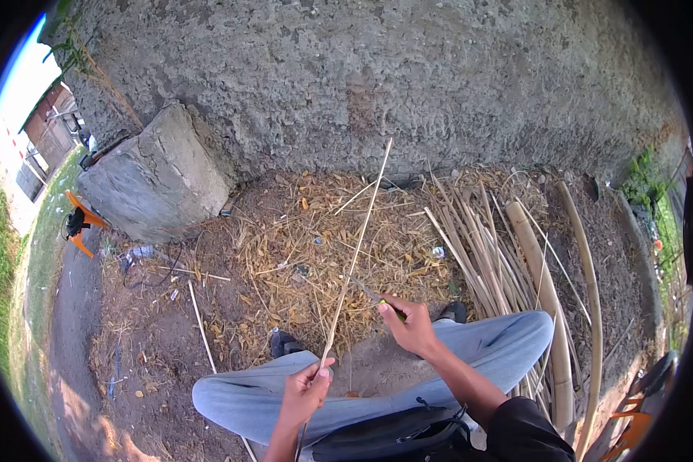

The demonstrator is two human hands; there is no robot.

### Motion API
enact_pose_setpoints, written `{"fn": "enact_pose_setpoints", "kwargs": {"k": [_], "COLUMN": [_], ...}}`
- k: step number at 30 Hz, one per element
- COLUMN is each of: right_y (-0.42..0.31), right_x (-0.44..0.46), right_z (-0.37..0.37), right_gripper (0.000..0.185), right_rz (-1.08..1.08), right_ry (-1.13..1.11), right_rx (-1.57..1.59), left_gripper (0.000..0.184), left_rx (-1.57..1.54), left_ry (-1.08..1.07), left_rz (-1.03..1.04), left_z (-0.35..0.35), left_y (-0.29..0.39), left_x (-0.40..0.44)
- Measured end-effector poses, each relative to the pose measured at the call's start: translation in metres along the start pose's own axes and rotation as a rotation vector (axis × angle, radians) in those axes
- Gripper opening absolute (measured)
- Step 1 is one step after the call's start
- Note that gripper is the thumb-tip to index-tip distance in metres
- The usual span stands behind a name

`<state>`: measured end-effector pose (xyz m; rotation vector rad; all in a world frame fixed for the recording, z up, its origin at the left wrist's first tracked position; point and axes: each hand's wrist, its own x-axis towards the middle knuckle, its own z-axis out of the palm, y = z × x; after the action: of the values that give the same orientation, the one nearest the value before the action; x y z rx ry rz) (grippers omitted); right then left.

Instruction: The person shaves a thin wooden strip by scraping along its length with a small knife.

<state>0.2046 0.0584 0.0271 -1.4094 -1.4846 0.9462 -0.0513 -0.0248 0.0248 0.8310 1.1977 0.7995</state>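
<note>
A long, thin bamboo strip [356,250] slants up and away from me, its far end near the wall. My left hand [306,394] is closed around its lower part, above my left thigh. In my right hand [410,326] is a knife [369,291] with a dark and yellow-green handle, the fingers wrapped round it. Its blade points up and left, with the tip close beside the strip; whether they touch I cannot tell.
A rough grey wall [408,85] rises ahead, with a concrete block [158,177] at left. Shavings and dry leaves [285,231] litter the ground. Several bamboo strips [477,246] and a thick bamboo pole [543,300] lie at right. An orange and black object [81,223] stands far left.
</note>
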Motion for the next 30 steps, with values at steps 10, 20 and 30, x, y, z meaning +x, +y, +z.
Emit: {"fn": "enact_pose_setpoints", "kwargs": {"k": [10,20,30], "right_y": [0.02,0.021,0.024], "right_x": [-0.011,-0.019,-0.045], "right_z": [0.003,-0.002,0.006], "right_gripper": [0.029,0.031,0.026], "right_rz": [0.015,-0.037,-0.333], "right_ry": [0.032,0.121,0.119], "right_rx": [0.13,0.091,-0.227], "left_gripper": [0.04,0.032,0.024], "left_rx": [0.045,0.148,-0.1], "left_ry": [-0.058,-0.118,-0.154], "left_rz": [0.055,0.097,-0.097], "left_z": [0.012,0.015,0.026], "left_y": [0.0,-0.007,0.003], "left_x": [0.001,0.024,0.03]}}
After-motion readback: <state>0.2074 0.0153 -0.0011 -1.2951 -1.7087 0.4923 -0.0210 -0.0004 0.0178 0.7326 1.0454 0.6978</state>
